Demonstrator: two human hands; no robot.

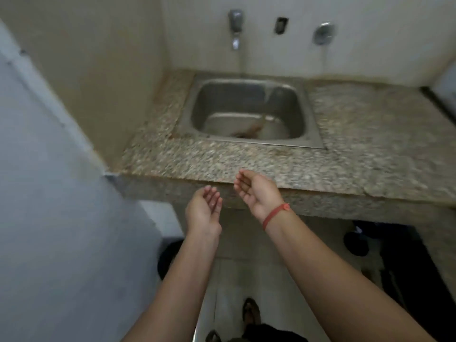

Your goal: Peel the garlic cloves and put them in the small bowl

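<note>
both grips empty. left grip (pixel 204 208) is palm up, fingers loosely curved, nothing in it. right grip (pixel 256 191) is the same: palm up, fingers half curled, holding nothing, red band (pixel 274 215) on the wrist. the two are near each other but apart, at the front edge of the granite table (pixel 370 124), the right one just over the lip and the left a bit short of it.

garlic cloves and small bowl: neither is in view. the bare part of the table shows only the steel sink (pixel 313 134) set into it, with a wall tap (pixel 235 28) above. a thin stream seems to fall from the tap, but the frame is too blurred to be sure.

handling, my read only:
- cloves should be light, firm and small, so a fingertip pinch is enough, not a full palm hold
- the skin is likely papery and brittle; start it at the root end, where it lifts easiest
- hold a clove by its flat sides with one grip and strip with the other
- a peeled clove gets slick, worse if the palms are wet, so dry off first if so
- pressing too hard would bruise it, though it won't shatter
- the bowl is probably light, so steady it when dropping cloves in
</note>
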